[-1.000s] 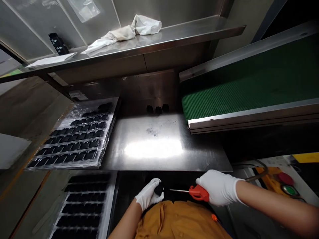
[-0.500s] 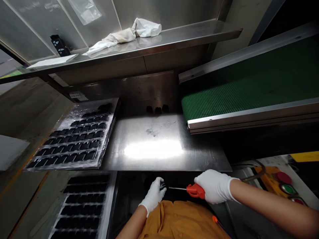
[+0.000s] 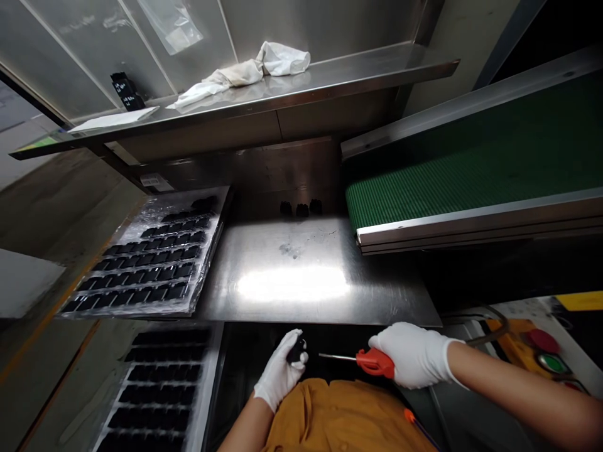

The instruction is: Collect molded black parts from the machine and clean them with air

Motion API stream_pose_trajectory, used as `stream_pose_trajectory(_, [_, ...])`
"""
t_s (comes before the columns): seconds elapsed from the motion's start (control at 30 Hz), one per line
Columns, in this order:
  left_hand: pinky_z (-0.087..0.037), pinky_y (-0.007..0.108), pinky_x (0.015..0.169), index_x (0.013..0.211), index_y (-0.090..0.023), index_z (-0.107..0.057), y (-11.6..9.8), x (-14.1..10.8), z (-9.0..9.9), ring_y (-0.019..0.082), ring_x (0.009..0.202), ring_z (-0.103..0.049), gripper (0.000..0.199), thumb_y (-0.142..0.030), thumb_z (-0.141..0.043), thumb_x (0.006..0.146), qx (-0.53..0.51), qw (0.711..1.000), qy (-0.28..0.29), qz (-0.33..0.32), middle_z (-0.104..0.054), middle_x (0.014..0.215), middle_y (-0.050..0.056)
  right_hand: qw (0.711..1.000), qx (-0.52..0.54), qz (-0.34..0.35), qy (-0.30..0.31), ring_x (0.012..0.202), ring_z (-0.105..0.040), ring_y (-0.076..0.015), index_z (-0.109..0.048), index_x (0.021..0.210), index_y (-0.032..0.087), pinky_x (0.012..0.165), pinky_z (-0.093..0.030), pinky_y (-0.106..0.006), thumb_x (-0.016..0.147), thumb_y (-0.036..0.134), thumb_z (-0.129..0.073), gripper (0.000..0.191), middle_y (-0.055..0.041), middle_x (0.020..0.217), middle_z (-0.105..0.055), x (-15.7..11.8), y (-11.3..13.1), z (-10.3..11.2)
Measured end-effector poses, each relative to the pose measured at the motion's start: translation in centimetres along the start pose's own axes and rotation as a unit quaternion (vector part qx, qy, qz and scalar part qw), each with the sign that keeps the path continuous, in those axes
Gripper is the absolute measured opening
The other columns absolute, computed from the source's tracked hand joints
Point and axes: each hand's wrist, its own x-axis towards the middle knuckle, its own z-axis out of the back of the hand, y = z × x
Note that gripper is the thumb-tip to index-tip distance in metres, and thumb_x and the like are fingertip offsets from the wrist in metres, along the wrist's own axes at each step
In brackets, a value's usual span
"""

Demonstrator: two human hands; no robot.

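Note:
My left hand (image 3: 281, 369), in a white glove, is closed around a small black part (image 3: 296, 349), held just below the front edge of the steel table. Part of the piece is hidden by the fingers. Gripped in my right hand (image 3: 414, 355), also white-gloved, is a red air blow gun (image 3: 375, 363). Its thin metal nozzle points left at the black part, with a short gap between them. Three similar black parts (image 3: 302, 209) stand at the back of the steel table (image 3: 292, 251).
On the left lies a plastic-covered tray (image 3: 207, 251) with rows of black parts; another tray (image 3: 205, 402) of them sits lower. A green conveyor belt (image 3: 471, 163) slopes at right, above a control box with buttons (image 3: 549, 362). A shelf (image 3: 358, 74) with white cloths (image 3: 249, 70) spans the back.
The black part in my left hand has been turned and shows more now; that hand has shifted slightly left. My right hand keeps the air gun nearly in place. The camera view moved a little.

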Motion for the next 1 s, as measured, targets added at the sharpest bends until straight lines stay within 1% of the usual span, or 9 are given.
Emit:
stream_pose_trajectory(0.13, [-0.037, 0.004, 0.043, 0.097, -0.014, -0.057, -0.4, -0.3, -0.7, 0.000, 0.055, -0.052, 0.013, -0.024, -0.059, 0.089, -0.098, 0.994, -0.001, 0.037, -0.054, 0.076, -0.001, 1.000, 0.005, 0.002, -0.020, 0.073, -0.069, -0.0296, -0.065, 0.084, 0.023, 0.054, -0.033, -0.030, 0.064, 0.027, -0.058, 0.022, -0.0080, 0.076, -0.070, 0.2, 0.3, -0.5])
stream_pose_trajectory(0.3, [-0.044, 0.005, 0.042, 0.097, -0.011, -0.060, -0.4, -0.5, -1.7, 0.004, 0.062, -0.058, 0.015, -0.025, -0.059, 0.090, -0.149, 0.984, 0.008, 0.100, -0.055, 0.075, 0.002, 1.000, 0.005, 0.002, -0.016, 0.072, -0.069, -0.0299, -0.065, 0.084, 0.024, 0.052, -0.033, -0.029, 0.064, 0.027, -0.057, 0.022, -0.0078, 0.076, -0.071, 0.2, 0.7, -0.2])
stream_pose_trajectory(0.47, [-0.051, 0.006, 0.049, 0.097, -0.009, -0.061, -0.8, -0.6, -2.0, 0.009, 0.073, -0.066, 0.019, -0.027, -0.055, 0.094, -0.164, 0.979, -0.030, 0.119, -0.060, 0.081, 0.006, 1.000, -0.001, -0.006, -0.015, 0.071, -0.069, -0.0317, -0.064, 0.082, 0.024, 0.051, -0.035, -0.030, 0.063, 0.027, -0.057, 0.021, -0.0081, 0.077, -0.071, 0.1, 0.8, -0.1])
stream_pose_trajectory(0.57, [-0.051, 0.007, 0.047, 0.096, -0.009, -0.061, -0.6, -0.3, -2.0, 0.008, 0.070, -0.067, 0.017, -0.025, -0.056, 0.093, -0.162, 0.982, -0.053, 0.086, -0.062, 0.082, 0.006, 1.000, -0.002, -0.009, -0.013, 0.072, -0.069, -0.0315, -0.065, 0.084, 0.024, 0.053, -0.036, -0.031, 0.063, 0.027, -0.057, 0.022, -0.0089, 0.078, -0.072, 0.1, 0.8, -0.1])
stream_pose_trajectory(0.67, [-0.052, 0.009, 0.046, 0.093, -0.011, -0.060, -0.1, 0.2, -2.2, 0.009, 0.068, -0.067, 0.010, -0.020, -0.060, 0.090, -0.145, 0.986, -0.077, 0.020, -0.064, 0.084, 0.006, 1.000, 0.002, -0.007, -0.019, 0.073, -0.069, -0.0307, -0.065, 0.086, 0.024, 0.053, -0.036, -0.030, 0.064, 0.027, -0.057, 0.023, -0.0082, 0.079, -0.071, 0.1, 0.7, -0.1])
stream_pose_trajectory(0.73, [-0.058, 0.015, 0.056, 0.091, -0.013, -0.058, 0.2, 0.5, -2.4, 0.011, 0.073, -0.069, 0.004, -0.013, -0.062, 0.088, -0.128, 0.986, -0.096, -0.039, -0.065, 0.086, 0.006, 1.000, 0.004, -0.005, -0.028, 0.073, -0.068, -0.0302, -0.065, 0.086, 0.024, 0.054, -0.035, -0.030, 0.064, 0.028, -0.058, 0.023, -0.0080, 0.078, -0.071, 0.2, 0.6, -0.2])
stream_pose_trajectory(0.83, [-0.062, 0.031, 0.079, 0.088, -0.014, -0.055, 0.3, 0.7, -2.8, 0.018, 0.087, -0.071, 0.010, -0.007, -0.062, 0.086, -0.091, 0.984, -0.116, -0.101, -0.068, 0.092, 0.008, 0.999, 0.001, -0.001, -0.040, 0.072, -0.068, -0.0300, -0.065, 0.085, 0.023, 0.054, -0.033, -0.030, 0.065, 0.028, -0.058, 0.022, -0.0079, 0.077, -0.071, 0.4, 0.3, -0.3])
stream_pose_trajectory(0.9, [-0.062, 0.035, 0.077, 0.087, -0.014, -0.053, 0.2, 0.6, -3.1, 0.023, 0.090, -0.071, 0.014, -0.008, -0.066, 0.083, -0.061, 0.985, -0.122, -0.105, -0.069, 0.095, 0.013, 0.999, -0.004, 0.004, -0.048, 0.071, -0.068, -0.0303, -0.064, 0.084, 0.024, 0.053, -0.032, -0.030, 0.066, 0.028, -0.057, 0.020, -0.0074, 0.076, -0.071, 0.4, 0.2, -0.3])
stream_pose_trajectory(1.0, [-0.061, 0.034, 0.066, 0.086, -0.015, -0.050, 0.3, 0.2, -3.3, 0.027, 0.084, -0.072, 0.026, -0.018, -0.075, 0.078, 0.021, 0.991, -0.108, -0.081, -0.069, 0.091, 0.015, 0.999, -0.004, 0.009, -0.042, 0.071, -0.068, -0.0309, -0.063, 0.084, 0.025, 0.053, -0.032, -0.030, 0.066, 0.028, -0.057, 0.019, -0.0072, 0.077, -0.070, 0.3, 0.1, -0.3])
